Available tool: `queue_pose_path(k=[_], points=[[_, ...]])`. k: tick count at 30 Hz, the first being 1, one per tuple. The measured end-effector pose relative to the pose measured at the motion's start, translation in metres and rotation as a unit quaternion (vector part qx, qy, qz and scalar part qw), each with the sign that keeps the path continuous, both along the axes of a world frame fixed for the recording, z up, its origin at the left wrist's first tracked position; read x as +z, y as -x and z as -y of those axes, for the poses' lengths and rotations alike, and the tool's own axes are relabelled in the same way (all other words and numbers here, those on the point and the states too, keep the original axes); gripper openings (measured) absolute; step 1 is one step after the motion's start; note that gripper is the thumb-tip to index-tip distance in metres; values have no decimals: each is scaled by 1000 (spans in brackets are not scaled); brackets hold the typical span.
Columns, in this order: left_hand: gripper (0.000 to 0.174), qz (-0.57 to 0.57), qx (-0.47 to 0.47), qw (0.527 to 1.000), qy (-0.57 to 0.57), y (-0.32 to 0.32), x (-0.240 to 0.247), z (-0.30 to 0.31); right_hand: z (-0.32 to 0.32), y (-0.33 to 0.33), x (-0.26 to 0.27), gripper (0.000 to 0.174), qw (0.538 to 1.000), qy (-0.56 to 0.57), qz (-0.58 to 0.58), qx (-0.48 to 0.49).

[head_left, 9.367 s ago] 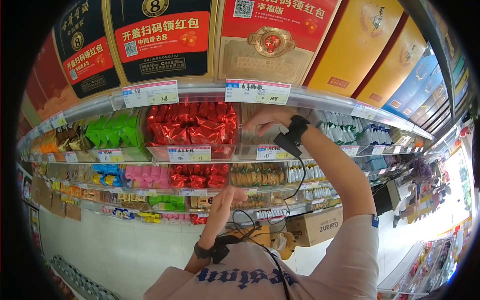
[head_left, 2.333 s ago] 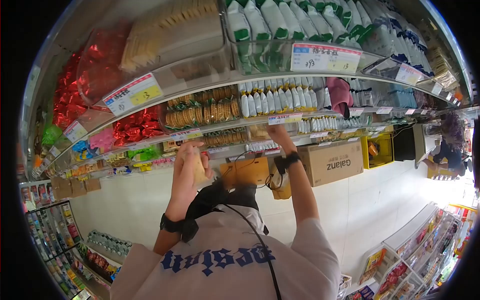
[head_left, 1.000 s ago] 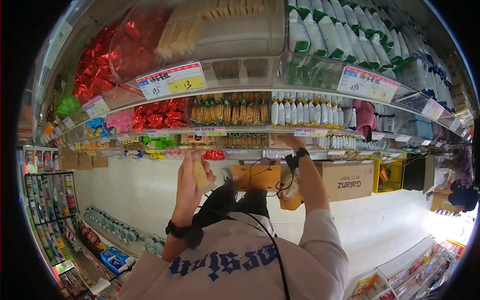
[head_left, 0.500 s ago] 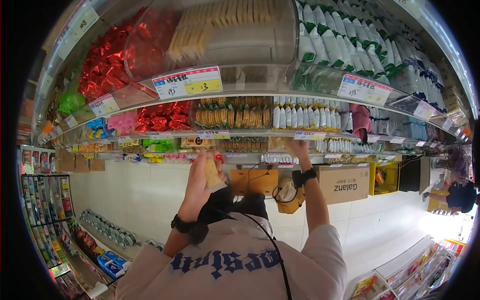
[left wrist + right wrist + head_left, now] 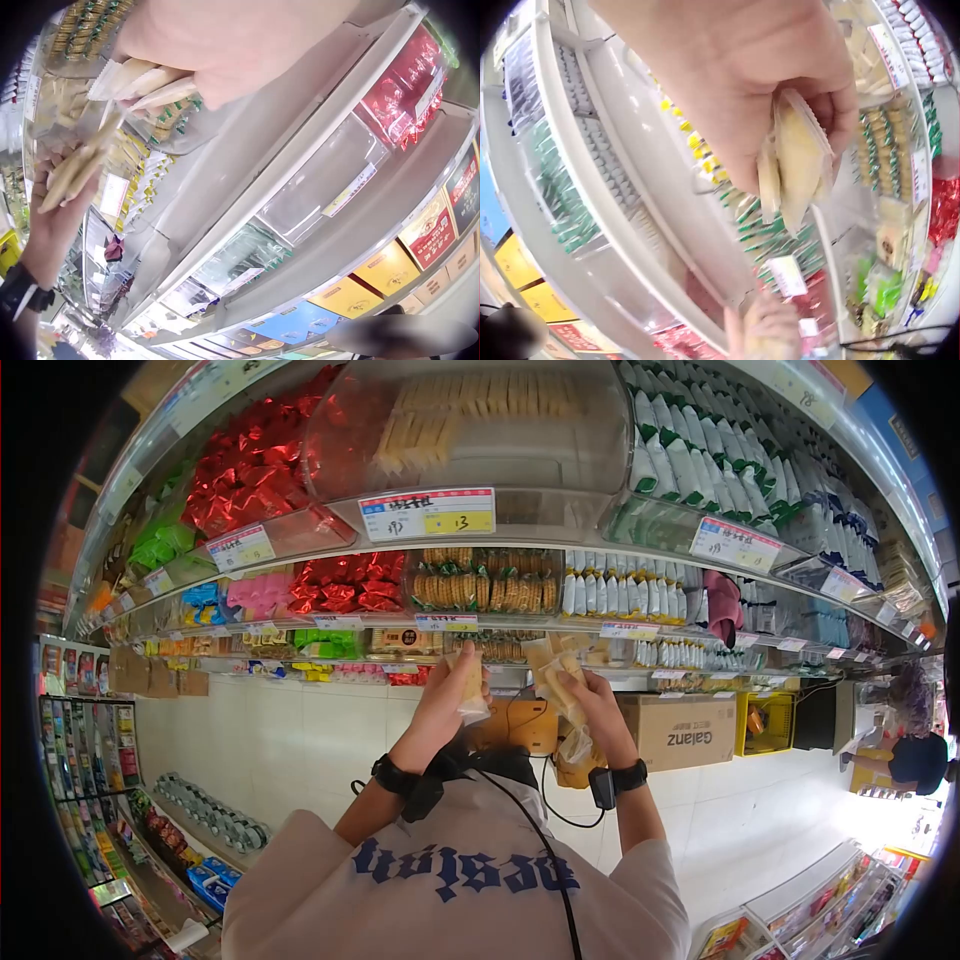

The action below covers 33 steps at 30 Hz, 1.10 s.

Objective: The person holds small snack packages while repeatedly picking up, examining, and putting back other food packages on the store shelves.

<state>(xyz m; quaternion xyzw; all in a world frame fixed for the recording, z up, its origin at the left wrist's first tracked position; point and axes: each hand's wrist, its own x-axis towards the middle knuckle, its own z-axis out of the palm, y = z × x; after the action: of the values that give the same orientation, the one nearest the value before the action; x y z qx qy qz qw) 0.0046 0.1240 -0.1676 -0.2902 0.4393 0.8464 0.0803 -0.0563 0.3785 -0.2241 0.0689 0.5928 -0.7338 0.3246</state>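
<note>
My left hand [image 5: 438, 702] grips pale wrapped crackers [image 5: 472, 690]. In the left wrist view, several packets [image 5: 154, 81] stick out beneath that hand [image 5: 232, 37]. Just to its right in the head view, my right hand [image 5: 602, 716] pinches a bunch of similar packets [image 5: 556, 678] before the lower shelves. The right wrist view has the right hand [image 5: 750, 90] curled round its packets [image 5: 801, 154], partly hiding them. The two hands are apart. More pale crackers [image 5: 415, 440] stand in a clear bin on the upper shelf.
Bins hold red foil packets [image 5: 245, 485], white-green packets [image 5: 690, 455] and round biscuits [image 5: 485, 592]. A pink item [image 5: 721, 605] hangs at a shelf edge. Below are a Galanz carton [image 5: 680, 732] and a yellow crate [image 5: 765, 722]. Black cables [image 5: 548, 800] loop near my hands.
My right hand has drawn back from the lower shelf with packets, nearer my left hand. Both hands were without packets in the oldest frame. The head view has shifted slightly.
</note>
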Motion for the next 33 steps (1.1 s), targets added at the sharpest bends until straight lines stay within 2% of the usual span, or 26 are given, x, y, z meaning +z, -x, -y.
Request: queue_pose_path(k=[2, 4, 9, 11, 17, 18, 21, 22, 24, 26, 28, 33], points=[[40, 0, 8, 1000, -11, 2, 3, -5, 5, -4, 19, 47, 999, 32, -13, 24], [39, -13, 10, 1000, -21, 7, 8, -7, 15, -10, 42, 48, 999, 54, -3, 4], [37, -81, -54, 995, -8, 11, 31, -2, 40, -20, 71, 46, 995, 94, 1, -19], [36, -123, -87, 988, -11, 13, 38, 4, 49, -20, 73, 45, 996, 90, 0, 0], [40, -160, -36, 986, 13, 20, 36, 20, 69, -22, 103, 46, 992, 119, 26, -32], [40, -151, -31, 988, 8, 19, 53, 25, 69, -23, 113, 40, 992, 107, 21, -61], [39, -154, -15, 987, -32, 21, 43, 43, 58, -10, 113, 40, 987, 94, -33, -123], [38, -164, -12, 986, -34, 21, 46, 48, 44, 7, 96, 41, 987, 88, -60, -123], [38, -170, 1, 985, -30, 19, 45, 54, 30, 38, 86, 41, 974, -6, -144, -174], [36, -172, 8, 985, -32, 16, 43, 58, 23, 70, 96, 40, 951, -116, -220, -184], [35, -167, 1, 985, -47, 14, 43, 58, 22, 109, 77, 48, 903, -209, -277, -253], [33, -185, -20, 981, -55, 14, 43, 62, 25, 166, 19, 55, 808, -361, -406, -226]])
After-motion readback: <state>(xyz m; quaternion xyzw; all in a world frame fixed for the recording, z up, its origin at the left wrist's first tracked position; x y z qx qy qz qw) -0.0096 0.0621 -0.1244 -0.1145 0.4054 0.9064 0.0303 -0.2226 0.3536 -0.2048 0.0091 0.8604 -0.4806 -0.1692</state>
